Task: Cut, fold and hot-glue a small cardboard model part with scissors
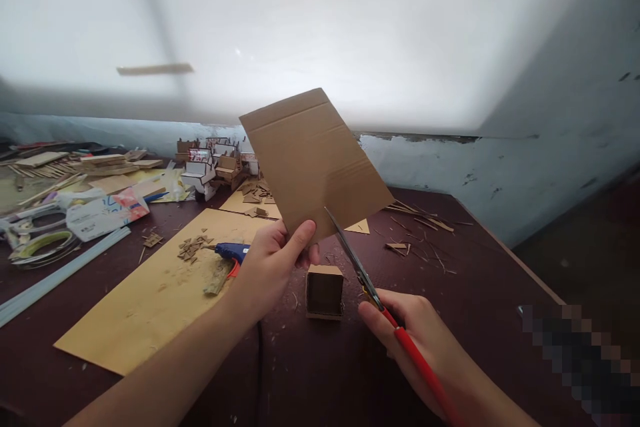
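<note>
My left hand pinches the lower corner of a brown cardboard sheet and holds it up, tilted, above the dark table. My right hand grips red-handled scissors; their blades point up and left and meet the sheet's lower edge. Under the sheet a small open cardboard box stands on the table between my hands.
A blue glue gun lies on a tan cardboard mat strewn with scraps. Small cardboard models, wood strips, tape and packaging crowd the far left. Slivers lie at the right. The table edge runs along the right.
</note>
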A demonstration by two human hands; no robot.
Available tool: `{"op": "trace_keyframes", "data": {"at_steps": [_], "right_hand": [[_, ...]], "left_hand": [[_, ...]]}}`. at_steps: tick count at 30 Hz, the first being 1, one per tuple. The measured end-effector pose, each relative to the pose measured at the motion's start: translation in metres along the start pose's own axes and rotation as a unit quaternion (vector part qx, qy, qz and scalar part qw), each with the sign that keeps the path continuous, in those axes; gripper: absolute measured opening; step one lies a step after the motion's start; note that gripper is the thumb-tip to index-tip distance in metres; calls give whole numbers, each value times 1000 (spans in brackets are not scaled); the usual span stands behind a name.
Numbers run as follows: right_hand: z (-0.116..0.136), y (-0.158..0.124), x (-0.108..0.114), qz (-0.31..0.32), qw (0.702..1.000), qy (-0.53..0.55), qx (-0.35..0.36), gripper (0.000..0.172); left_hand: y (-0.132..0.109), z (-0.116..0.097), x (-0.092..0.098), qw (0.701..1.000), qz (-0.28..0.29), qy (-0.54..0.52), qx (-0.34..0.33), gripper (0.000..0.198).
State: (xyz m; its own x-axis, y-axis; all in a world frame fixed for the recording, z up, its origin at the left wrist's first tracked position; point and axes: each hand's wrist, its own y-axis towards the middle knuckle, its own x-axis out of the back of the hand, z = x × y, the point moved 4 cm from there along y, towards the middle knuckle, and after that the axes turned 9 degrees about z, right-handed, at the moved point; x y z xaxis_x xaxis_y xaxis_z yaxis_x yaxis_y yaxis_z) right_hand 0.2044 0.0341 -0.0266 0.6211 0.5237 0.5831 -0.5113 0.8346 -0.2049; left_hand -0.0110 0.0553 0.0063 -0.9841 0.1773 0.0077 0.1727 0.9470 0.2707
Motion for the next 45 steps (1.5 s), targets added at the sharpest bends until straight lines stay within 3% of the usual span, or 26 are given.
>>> {"op": "trace_keyframes", "data": {"at_steps": [29, 45], "right_hand": [[-2, 3, -4, -23, 998, -31, 47, 56], [-4, 7, -2, -39, 996, -59, 61, 56]], "left_hand": [[-3, -4, -4, 1000, -11, 20, -9, 45], [0, 7, -3, 996, -12, -83, 4, 38]]}}
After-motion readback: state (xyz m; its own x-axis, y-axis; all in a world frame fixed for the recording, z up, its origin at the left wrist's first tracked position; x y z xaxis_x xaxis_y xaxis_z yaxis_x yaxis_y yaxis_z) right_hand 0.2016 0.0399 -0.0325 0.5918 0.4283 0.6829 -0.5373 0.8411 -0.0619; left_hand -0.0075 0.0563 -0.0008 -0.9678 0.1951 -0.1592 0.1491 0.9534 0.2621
